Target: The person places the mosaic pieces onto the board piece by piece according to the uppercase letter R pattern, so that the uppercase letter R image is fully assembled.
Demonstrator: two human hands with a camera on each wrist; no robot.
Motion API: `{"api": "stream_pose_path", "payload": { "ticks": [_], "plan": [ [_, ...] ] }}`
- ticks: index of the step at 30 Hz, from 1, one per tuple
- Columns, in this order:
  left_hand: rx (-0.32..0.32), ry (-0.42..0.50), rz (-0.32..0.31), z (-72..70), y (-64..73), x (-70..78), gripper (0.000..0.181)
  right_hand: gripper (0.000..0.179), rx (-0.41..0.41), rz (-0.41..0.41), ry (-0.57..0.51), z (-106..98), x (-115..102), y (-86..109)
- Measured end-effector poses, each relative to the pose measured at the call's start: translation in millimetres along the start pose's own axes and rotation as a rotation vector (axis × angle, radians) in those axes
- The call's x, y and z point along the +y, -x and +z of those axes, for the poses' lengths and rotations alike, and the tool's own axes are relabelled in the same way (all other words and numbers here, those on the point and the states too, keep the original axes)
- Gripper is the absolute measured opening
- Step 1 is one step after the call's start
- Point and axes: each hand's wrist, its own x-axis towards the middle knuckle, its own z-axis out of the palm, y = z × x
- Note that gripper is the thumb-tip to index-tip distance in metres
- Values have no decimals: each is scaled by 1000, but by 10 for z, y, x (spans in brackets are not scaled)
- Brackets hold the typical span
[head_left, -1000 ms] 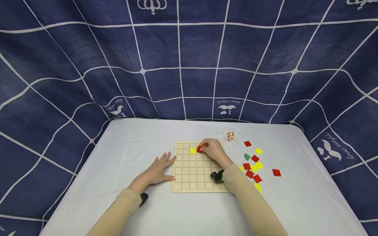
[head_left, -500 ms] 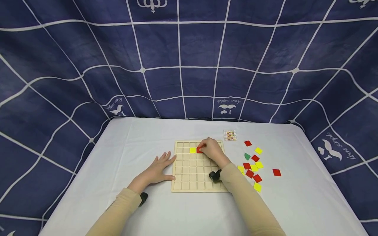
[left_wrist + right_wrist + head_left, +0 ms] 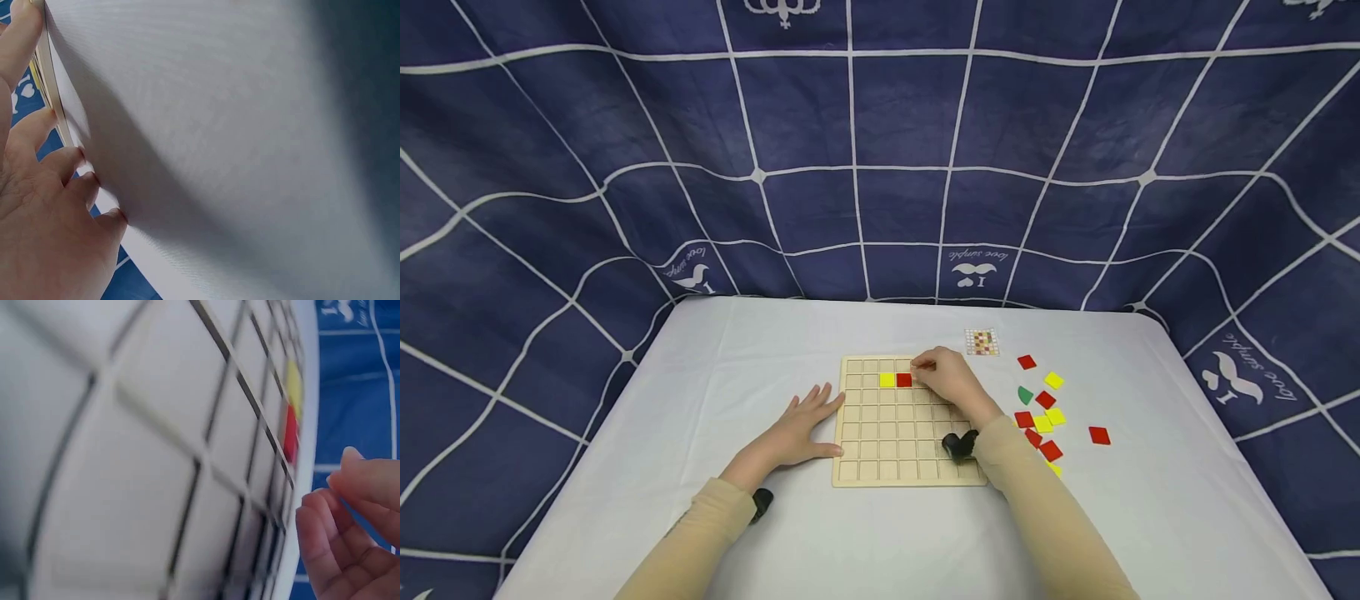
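a yellow tile point(image 3: 887, 380) and a red tile point(image 3: 904, 380), side by side on the wooden board point(image 3: 887, 431)
from here, both sit in cells near its far edge. the right hand point(image 3: 953, 377) is just beside the red one, fingers loosely bent, holding nothing; the left hand point(image 3: 796, 431), fingers spread apart, touches the board's left edge.

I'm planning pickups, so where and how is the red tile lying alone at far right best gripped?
Probably by two opposite edges, pinched between thumb and fingertip, the right hand coming from above. The red tile looks thin and lies flat on the table, so its edges offer the best hold; other tiles lie apart from it.
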Motion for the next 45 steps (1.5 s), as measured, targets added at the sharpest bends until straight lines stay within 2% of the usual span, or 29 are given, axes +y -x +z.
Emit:
{"api": "stream_pose_path", "payload": {
  "ticks": [5, 10, 14, 18, 23, 26, 30, 36, 42, 45],
  "plan": [
    [-5, 7, 4, -8, 7, -1, 95, 25, 81, 55, -31, -301, 242, 82],
    [-10, 7, -2, -6, 9, -13, 95, 27, 143, 174, -41, -607, 555, 177],
    [-11, 11, 1, -14, 15, -15, 95, 31, 157, 281, -34, -815, 819, 301],
    [-6, 13, 4, -37, 24, 0, 95, 37, 168, 369, -36, -955, 1051, 440],
    [-14, 13, -1, -55, 30, 21, 94, 46, 180, 464, -49, -1036, 1239, 559],
    [-15, 13, -5, -49, 28, 21, 95, 50, 149, 520, -51, -1051, 1303, 588],
    [-10, 20, -9, -28, 20, 3, 95, 51, 116, 536, -28, -1046, 1365, 597],
    [-8, 22, -6, -29, 23, 4, 95, 42, 143, 542, 2, -1044, 1402, 580],
    [-10, 18, 4, -30, 22, 8, 94, 42, 130, 597, 8, -1075, 1350, 608],
    [-11, 20, 4, -27, 20, 6, 94, 39, 134, 588, -8, -1087, 1298, 620]
  ]
}}
